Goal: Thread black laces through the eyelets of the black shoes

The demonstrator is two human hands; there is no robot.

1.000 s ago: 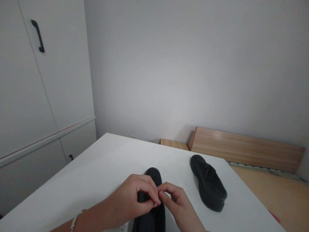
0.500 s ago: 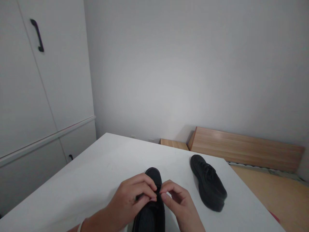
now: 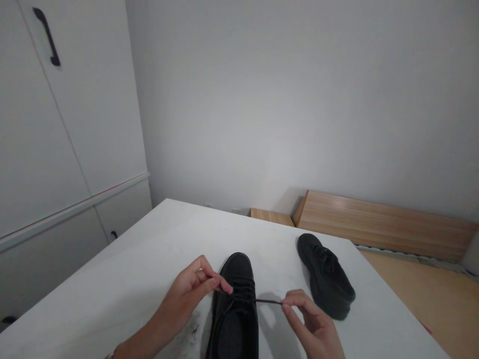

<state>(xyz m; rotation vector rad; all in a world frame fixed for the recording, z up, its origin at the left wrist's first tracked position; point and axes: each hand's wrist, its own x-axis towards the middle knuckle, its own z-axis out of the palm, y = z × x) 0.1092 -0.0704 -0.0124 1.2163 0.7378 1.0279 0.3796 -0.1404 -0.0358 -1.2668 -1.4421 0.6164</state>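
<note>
Head view: we see R hand pinching a dark lace betw. thumb & fingertips, stretched straight out from R side of black shoe. L hand at laces' L edge, fingers bent; can't tell if gripping. Shoe's on white table, toe away from us; 2nd shoe nr R edge.

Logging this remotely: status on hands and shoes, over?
Right hand pinches lace, stretched out from near shoe. Left hand at that shoe's lacing, grip unclear. Second shoe farther off, not blocking lace.
</note>
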